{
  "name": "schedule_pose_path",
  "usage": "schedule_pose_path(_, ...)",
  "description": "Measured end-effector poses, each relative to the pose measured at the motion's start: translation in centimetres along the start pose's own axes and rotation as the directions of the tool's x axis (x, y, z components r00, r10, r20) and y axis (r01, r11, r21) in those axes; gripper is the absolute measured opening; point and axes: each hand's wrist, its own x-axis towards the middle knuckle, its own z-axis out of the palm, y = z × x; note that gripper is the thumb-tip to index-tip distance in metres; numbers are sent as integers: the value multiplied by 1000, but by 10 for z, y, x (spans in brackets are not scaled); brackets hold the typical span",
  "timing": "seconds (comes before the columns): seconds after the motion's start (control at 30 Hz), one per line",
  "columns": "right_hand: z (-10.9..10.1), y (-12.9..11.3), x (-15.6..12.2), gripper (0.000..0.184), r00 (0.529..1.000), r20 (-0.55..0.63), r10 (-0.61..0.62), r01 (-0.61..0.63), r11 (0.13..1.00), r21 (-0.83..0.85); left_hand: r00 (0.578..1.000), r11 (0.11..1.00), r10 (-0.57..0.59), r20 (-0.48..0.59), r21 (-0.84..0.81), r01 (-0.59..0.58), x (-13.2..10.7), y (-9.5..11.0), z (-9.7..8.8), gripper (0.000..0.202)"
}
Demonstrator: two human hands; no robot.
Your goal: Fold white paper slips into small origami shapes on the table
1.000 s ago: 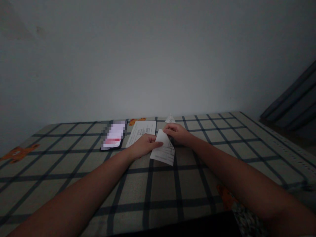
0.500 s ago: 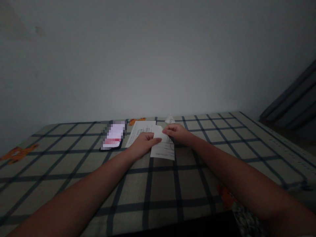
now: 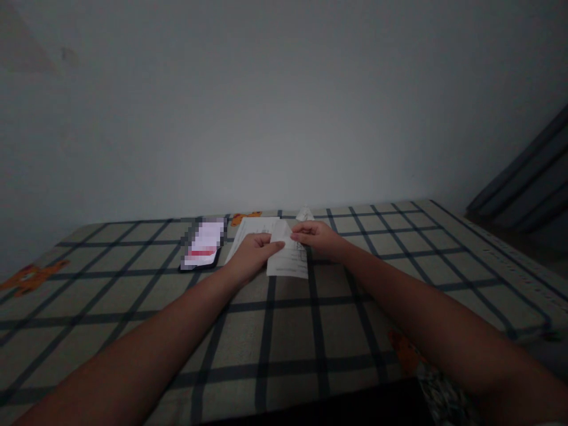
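Both hands hold a small printed sheet of paper (image 3: pixel 287 263) just above the checked cloth. My left hand (image 3: pixel 252 254) pinches its left edge, thumb on top. On the right edge, the thumb and fingers of my right hand (image 3: pixel 318 238) are closed. Behind my left hand lies another printed sheet (image 3: pixel 255 226), partly covered by the hand and the held paper. A small crumpled white piece (image 3: pixel 305 213), perhaps paper, lies just beyond my right hand.
A phone (image 3: pixel 205 242) with a lit, blurred-out screen lies left of the papers. The checked cloth (image 3: pixel 177 331), with orange figures on it, covers the surface up to a pale wall (image 3: pixel 284 106). Dark folded fabric (image 3: pixel 532 171) hangs at the far right.
The held paper has shifted slightly left and up, and its near edge is raised a little. My left hand has moved slightly left with it; my right hand has hardly moved.
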Motion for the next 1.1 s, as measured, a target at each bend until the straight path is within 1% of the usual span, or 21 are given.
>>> schedule_pose_path(0.1,0,2,2,22,1000,-30,5,-6,1000,-21,1000,1000,7,5,20,-7,1,0,0,31)
schedule_pose_path(0.2,0,3,3,24,999,-37,5,-6,1000,-28,1000,999,12,-3,31,-12,1,1,0,33)
schedule_pose_path(0.37,-2,6,3,26,1000,-25,-9,8,999,-35,998,1000,-10,-66,27,12,3,3,-3,34)
schedule_pose_path(0.53,-2,3,3,21,999,-51,-1,-2,998,-66,999,1000,-7,-41,2,7,4,4,-5,30)
schedule_pose_path(0.77,-2,5,2,24,999,-47,-1,-1,999,-51,995,1000,0,-96,-13,-2,5,5,-5,32)
schedule_pose_path(0.93,-3,5,4,22,996,-89,-2,-5,997,-79,995,1000,16,-103,-4,-17,7,2,-7,33)
schedule_pose_path(1.0,-3,7,4,26,998,-68,15,-17,999,-27,993,1000,29,-111,9,-28,8,0,-7,34)
schedule_pose_path(1.1,-4,11,3,29,999,-1,44,-44,998,46,985,996,61,-159,69,-50,8,-1,-8,35)
